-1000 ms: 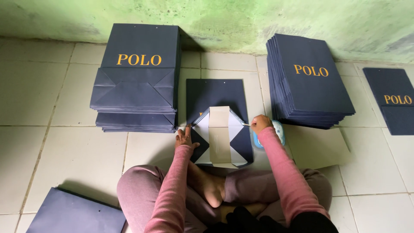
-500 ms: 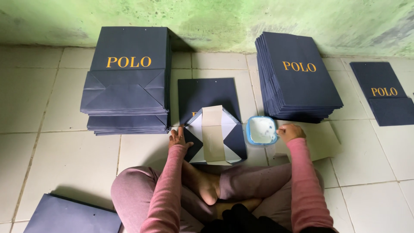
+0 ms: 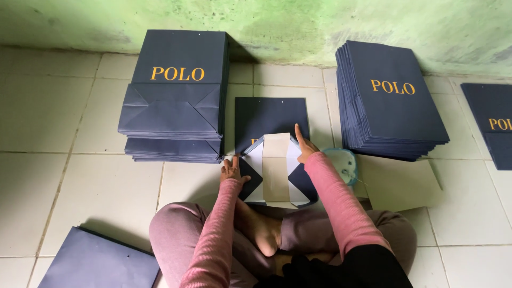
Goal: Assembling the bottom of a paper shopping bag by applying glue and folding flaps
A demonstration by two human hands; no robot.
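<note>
On the floor tiles before the crossed legs lies a navy paper bag, its bottom flaps open. The left hand, fingers together, pins its left edge; the right hand, forefinger out, presses the right flap. This looks like the gluing-and-folding stage; closing the flaps squarely seems next.

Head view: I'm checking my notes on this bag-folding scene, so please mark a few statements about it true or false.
1. The right hand rests on the upper right of the opened bag bottom, forefinger extended. True.
2. The left hand holds a brush. False: it holds nothing and presses flat on the bag's left edge.
3. A light blue tub sits to the right of the bag, partly hidden by the right forearm. True.
4. The stacks of dark blue bags lie behind the person. False: the left stack and the right stack lie ahead, near the green wall.
5. The person stands at a table. False: they sit cross-legged on the tiled floor.
</note>
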